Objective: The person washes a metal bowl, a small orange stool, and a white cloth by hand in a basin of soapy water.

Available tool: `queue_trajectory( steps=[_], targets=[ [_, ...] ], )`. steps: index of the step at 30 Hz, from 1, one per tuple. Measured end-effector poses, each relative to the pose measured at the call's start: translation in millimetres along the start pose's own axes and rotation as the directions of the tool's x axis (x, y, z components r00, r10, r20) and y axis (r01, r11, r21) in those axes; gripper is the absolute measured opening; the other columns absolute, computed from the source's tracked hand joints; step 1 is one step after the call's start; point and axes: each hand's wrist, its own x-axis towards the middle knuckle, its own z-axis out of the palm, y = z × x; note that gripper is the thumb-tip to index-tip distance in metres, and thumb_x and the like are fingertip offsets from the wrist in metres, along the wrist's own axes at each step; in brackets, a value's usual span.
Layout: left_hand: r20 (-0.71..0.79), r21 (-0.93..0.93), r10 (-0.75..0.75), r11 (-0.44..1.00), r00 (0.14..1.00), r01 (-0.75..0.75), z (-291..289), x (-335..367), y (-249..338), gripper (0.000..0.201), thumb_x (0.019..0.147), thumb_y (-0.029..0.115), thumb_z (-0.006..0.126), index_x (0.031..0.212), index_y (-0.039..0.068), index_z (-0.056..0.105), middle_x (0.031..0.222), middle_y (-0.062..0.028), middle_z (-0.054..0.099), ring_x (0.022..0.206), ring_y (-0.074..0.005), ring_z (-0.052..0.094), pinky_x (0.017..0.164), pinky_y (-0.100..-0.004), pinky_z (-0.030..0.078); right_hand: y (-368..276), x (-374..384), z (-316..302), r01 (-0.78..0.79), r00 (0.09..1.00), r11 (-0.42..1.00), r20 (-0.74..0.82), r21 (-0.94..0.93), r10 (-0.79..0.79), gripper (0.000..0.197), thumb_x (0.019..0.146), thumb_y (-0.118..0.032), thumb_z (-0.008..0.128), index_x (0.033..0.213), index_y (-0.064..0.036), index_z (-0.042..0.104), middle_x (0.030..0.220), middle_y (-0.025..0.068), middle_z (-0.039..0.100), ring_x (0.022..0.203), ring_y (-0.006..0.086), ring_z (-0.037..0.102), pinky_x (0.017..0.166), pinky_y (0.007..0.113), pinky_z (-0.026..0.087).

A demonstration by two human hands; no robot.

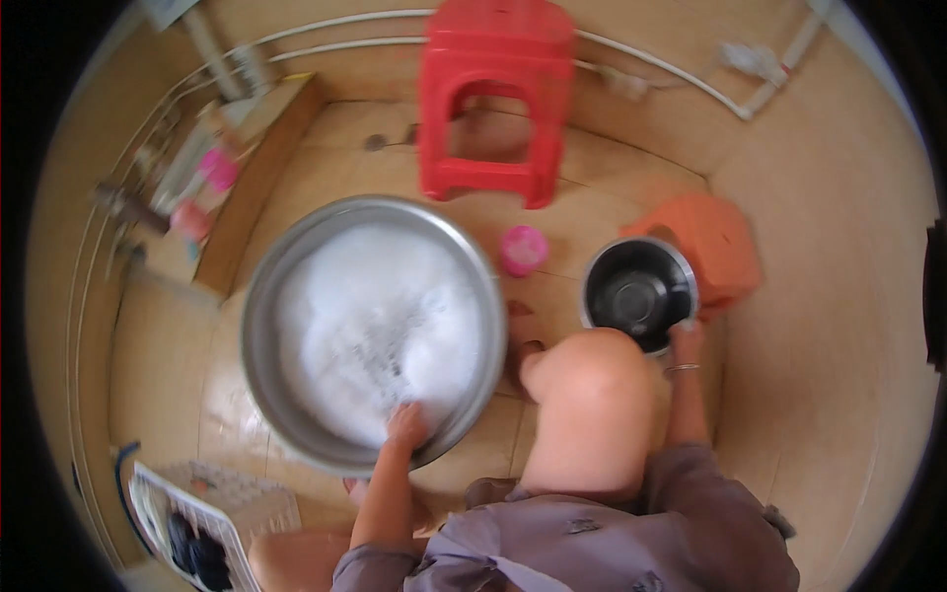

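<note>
A wide silver metal basin [258, 395] stands on the tiled floor to the left, filled with thick white suds [345, 276]. Darker water shows through a gap in the foam. My left hand [406, 424] dips into the suds at the basin's near side; foam hides its fingertips. Over on the right, a smaller metal pot [639, 296] with a dark, shiny inside is beside my bent knee. Its near right rim is in the grip of my right hand [684, 340], which has a thin bracelet at the wrist.
A red plastic stool [498, 173] stands beyond the basin. An orange stool [720, 252] is behind the pot, near the right wall. A small pink cup [524, 251] sits between basin and pot. At lower left is a white basket [242, 493]; bottles line a left ledge [261, 148].
</note>
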Motion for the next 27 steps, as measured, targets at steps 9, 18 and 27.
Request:
queue_trajectory(
  steps=[9, 18, 27],
  targets=[
    [-0.861, 0.019, 0.259, 0.876, 0.437, -0.483, -164, -49, 103, 0.057, 0.065, 0.016, 0.066, 0.116, 0.007, 0.042, 0.125, -0.0134, 0.037, 0.117, -0.0312, 0.033, 0.096, -0.0454, 0.025, -290, -12, 186, 0.47, 0.679, 0.878, 0.673, -0.091, -0.294, 0.023, 0.064, -0.006, 0.053, 0.085, 0.0017, 0.058, 0.075, 0.0066, 0.06, 0.067, 0.0141, 0.055, 0.062, 0.029, 0.045],
    [-0.829, -0.097, 0.121, 0.93, 0.546, -0.354, -119, -19, 32, 0.013, 0.068, 0.019, 0.063, 0.071, 0.011, 0.054, 0.068, -0.0039, 0.057, 0.071, -0.0232, 0.055, 0.065, -0.0356, 0.039, -230, -136, 380, 0.349, 0.237, 0.936, 0.961, 0.05, -0.139, 0.036, 0.073, -0.032, 0.059, 0.085, 0.0016, 0.057, 0.072, 0.0089, 0.059, 0.064, 0.0156, 0.054, 0.058, 0.027, 0.043],
    [-0.441, -0.881, -0.789, 0.29, 0.428, -0.374, -115, -15, -38, 0.033, 0.082, 0.03, 0.056, 0.073, -0.001, 0.053, 0.059, -0.0023, 0.047, 0.056, -0.0096, 0.038, 0.051, -0.026, 0.035, -70, -242, 354, 0.972, 0.101, 0.179, 0.956, -0.154, 0.276, 0.052, 0.074, -0.048, 0.049, 0.111, -0.0114, 0.05, 0.113, 0.0145, 0.05, 0.105, 0.0281, 0.048, 0.086, 0.039, 0.039]
  ],
)
